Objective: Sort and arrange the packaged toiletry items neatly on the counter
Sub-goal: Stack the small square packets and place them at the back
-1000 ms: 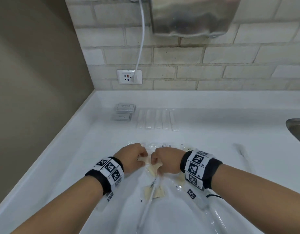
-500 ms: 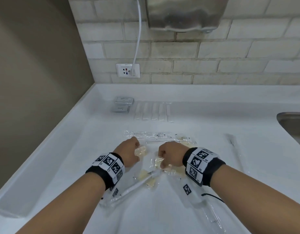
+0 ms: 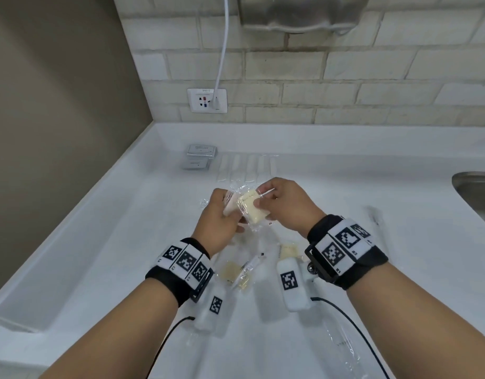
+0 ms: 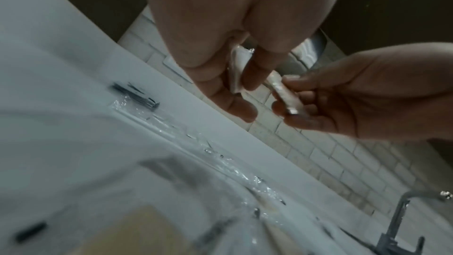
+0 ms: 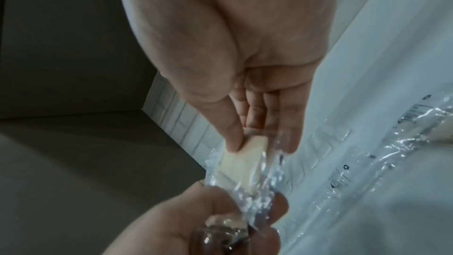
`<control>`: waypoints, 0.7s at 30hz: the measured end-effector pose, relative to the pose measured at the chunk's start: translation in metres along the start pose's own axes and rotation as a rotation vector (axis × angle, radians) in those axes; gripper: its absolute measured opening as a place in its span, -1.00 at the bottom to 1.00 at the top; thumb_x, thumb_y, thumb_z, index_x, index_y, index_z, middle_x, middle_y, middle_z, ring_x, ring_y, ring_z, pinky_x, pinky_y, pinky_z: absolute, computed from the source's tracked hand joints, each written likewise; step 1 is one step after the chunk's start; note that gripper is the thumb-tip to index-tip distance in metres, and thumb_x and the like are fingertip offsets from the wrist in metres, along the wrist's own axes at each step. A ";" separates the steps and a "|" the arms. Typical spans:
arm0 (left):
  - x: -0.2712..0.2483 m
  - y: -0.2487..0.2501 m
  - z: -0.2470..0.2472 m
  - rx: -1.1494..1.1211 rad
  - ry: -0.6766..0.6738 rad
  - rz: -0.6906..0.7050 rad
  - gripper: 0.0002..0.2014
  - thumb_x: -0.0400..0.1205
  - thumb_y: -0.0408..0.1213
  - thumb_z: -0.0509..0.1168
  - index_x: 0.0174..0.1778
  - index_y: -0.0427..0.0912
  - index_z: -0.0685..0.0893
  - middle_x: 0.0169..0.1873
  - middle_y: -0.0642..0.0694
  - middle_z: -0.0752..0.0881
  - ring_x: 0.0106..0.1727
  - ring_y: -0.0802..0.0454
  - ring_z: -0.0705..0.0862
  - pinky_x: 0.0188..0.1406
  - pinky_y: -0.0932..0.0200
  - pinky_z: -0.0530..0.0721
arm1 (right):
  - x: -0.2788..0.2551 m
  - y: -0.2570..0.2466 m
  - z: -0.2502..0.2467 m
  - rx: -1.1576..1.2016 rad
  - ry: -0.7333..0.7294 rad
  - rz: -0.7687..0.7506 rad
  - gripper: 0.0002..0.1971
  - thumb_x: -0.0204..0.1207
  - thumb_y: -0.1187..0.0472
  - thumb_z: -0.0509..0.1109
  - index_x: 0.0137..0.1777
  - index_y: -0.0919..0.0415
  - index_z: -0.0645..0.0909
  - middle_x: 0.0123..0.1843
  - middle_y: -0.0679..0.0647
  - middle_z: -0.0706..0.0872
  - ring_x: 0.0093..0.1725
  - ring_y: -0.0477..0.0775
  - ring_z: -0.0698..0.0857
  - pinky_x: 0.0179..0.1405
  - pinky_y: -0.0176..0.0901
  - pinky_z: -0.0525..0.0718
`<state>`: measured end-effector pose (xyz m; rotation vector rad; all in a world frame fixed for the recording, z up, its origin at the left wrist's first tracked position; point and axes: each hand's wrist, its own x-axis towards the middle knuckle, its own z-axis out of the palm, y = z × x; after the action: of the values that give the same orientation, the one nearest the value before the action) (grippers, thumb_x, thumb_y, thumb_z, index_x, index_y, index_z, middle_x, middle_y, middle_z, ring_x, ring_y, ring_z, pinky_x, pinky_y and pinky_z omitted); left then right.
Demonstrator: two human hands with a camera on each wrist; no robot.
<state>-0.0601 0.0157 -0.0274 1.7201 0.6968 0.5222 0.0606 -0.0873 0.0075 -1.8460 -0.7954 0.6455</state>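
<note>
Both hands are raised above the white counter (image 3: pixel 345 187) and meet in the middle. My right hand (image 3: pixel 274 203) pinches a cream soap bar in clear wrap (image 3: pixel 252 210) between thumb and fingers; the right wrist view shows this soap bar (image 5: pixel 242 164) clearly. My left hand (image 3: pixel 222 217) holds a second wrapped soap packet (image 3: pixel 230 205) edge-on, touching the first. In the left wrist view the left fingers (image 4: pixel 255 73) grip that packet (image 4: pixel 235 73). Two more soap packets (image 3: pixel 231 272) (image 3: pixel 289 250) lie on the counter under the wrists.
At the back lie two grey sachets (image 3: pixel 200 157) and a row of white stick packets (image 3: pixel 247 168). Clear toothbrush packages (image 3: pixel 252 265) (image 3: pixel 342 343) lie near me, another long package (image 3: pixel 375 217) at right. A steel sink (image 3: pixel 476 192) is far right, a wall socket (image 3: pixel 207 100) behind.
Both hands have lifted off the counter, each with a soap packet, and have come together higher and farther from me. The remaining packets stay on the counter.
</note>
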 end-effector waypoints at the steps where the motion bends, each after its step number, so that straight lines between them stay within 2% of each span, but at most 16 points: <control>1: -0.003 0.003 0.001 -0.079 -0.013 -0.027 -0.80 0.65 -0.49 0.16 0.12 -0.15 0.43 -0.12 -0.13 0.72 -0.19 -0.14 0.77 -0.08 -0.12 0.78 | -0.001 0.001 0.001 -0.004 0.024 -0.004 -0.87 0.47 0.25 0.50 -0.06 0.12 0.61 -0.22 0.04 0.67 -0.26 0.01 0.64 -0.15 -0.02 0.69; 3: -0.009 0.007 0.003 -0.206 -0.072 -0.054 -0.80 0.63 -0.55 0.06 0.08 -0.22 0.43 -0.18 -0.24 0.72 -0.21 -0.23 0.75 -0.15 -0.10 0.74 | -0.003 0.005 0.005 -0.025 0.054 0.011 -0.86 0.45 0.18 0.52 -0.06 0.12 0.62 -0.18 0.04 0.72 -0.21 -0.02 0.66 -0.15 -0.17 0.63; 5: -0.015 0.007 0.003 -0.289 -0.120 -0.055 -0.77 0.62 -0.58 -0.03 0.02 -0.21 0.43 -0.21 -0.30 0.69 -0.28 -0.22 0.66 -0.25 -0.02 0.63 | -0.005 0.010 0.011 -0.003 0.056 0.046 -0.84 0.44 0.14 0.53 -0.06 0.15 0.64 -0.16 0.07 0.75 -0.20 0.04 0.70 -0.06 -0.07 0.67; 7: -0.017 0.003 0.002 -0.326 -0.117 -0.079 -0.78 0.65 -0.52 -0.05 0.00 -0.22 0.46 -0.17 -0.34 0.69 -0.27 -0.24 0.68 -0.25 0.00 0.63 | -0.009 0.012 0.016 0.049 0.050 0.068 -0.83 0.44 0.16 0.54 -0.09 0.20 0.63 -0.24 0.08 0.74 -0.29 0.06 0.71 -0.06 0.00 0.72; 11: -0.019 -0.009 0.002 -0.371 -0.121 -0.178 -0.84 0.69 -0.29 0.04 0.07 -0.22 0.49 -0.10 -0.32 0.74 -0.20 -0.28 0.81 -0.25 -0.04 0.74 | -0.012 0.018 0.023 0.018 0.041 0.087 -0.82 0.42 0.20 0.56 -0.11 0.27 0.64 -0.36 0.08 0.72 -0.35 0.06 0.72 -0.09 0.02 0.77; 13: -0.022 -0.012 0.002 -0.317 -0.124 -0.177 -0.93 0.66 -0.34 0.12 0.03 -0.17 0.43 -0.13 -0.28 0.72 -0.26 -0.19 0.80 -0.34 0.04 0.69 | -0.012 0.019 0.027 0.004 -0.004 0.097 -0.89 0.44 0.27 0.52 -0.14 0.24 0.64 -0.36 0.13 0.73 -0.32 0.09 0.72 -0.03 0.08 0.78; 15: -0.024 -0.015 0.002 -0.243 -0.085 -0.174 -0.85 0.66 -0.44 0.12 0.11 -0.18 0.41 -0.15 -0.24 0.72 -0.31 -0.13 0.79 -0.42 0.12 0.64 | -0.014 0.018 0.031 -0.015 -0.058 0.100 -0.93 0.45 0.36 0.43 -0.18 0.18 0.64 -0.32 0.12 0.72 -0.26 0.11 0.71 0.05 0.13 0.77; 17: -0.022 -0.016 0.000 -0.225 -0.034 -0.180 -0.80 0.65 -0.45 0.11 0.17 -0.20 0.42 -0.16 -0.18 0.74 -0.30 -0.13 0.80 -0.41 0.13 0.63 | -0.013 0.020 0.032 -0.114 -0.064 0.084 -0.90 0.46 0.35 0.38 -0.10 0.17 0.66 -0.26 0.01 0.67 -0.14 0.10 0.71 0.03 0.01 0.74; 18: -0.021 -0.015 -0.001 -0.233 -0.011 -0.177 -0.81 0.64 -0.45 0.11 0.16 -0.19 0.43 -0.15 -0.17 0.76 -0.30 -0.13 0.79 -0.37 0.08 0.64 | -0.014 0.021 0.033 -0.183 -0.068 0.079 -0.87 0.47 0.32 0.37 0.00 0.19 0.66 -0.24 -0.04 0.63 -0.11 0.08 0.69 -0.06 -0.10 0.71; 20: -0.016 -0.013 -0.005 -0.247 0.032 -0.166 -0.81 0.62 -0.45 0.12 0.11 -0.15 0.45 -0.12 -0.22 0.79 -0.28 -0.16 0.77 -0.31 -0.01 0.64 | -0.015 0.025 0.034 -0.303 -0.136 0.110 -0.76 0.48 0.27 0.37 0.15 0.19 0.61 -0.11 -0.03 0.62 -0.07 0.06 0.64 -0.21 -0.24 0.61; 21: -0.013 -0.011 -0.006 -0.254 0.048 -0.162 -0.80 0.61 -0.45 0.12 0.10 -0.14 0.46 -0.10 -0.25 0.80 -0.27 -0.17 0.75 -0.31 -0.02 0.64 | -0.015 0.028 0.034 -0.379 -0.205 0.127 -0.71 0.47 0.24 0.39 0.20 0.17 0.58 0.00 0.01 0.64 -0.01 0.05 0.64 -0.15 -0.23 0.60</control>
<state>-0.0756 0.0134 -0.0364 1.4061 0.7625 0.5165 0.0324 -0.0875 -0.0297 -2.2115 -0.9929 0.8178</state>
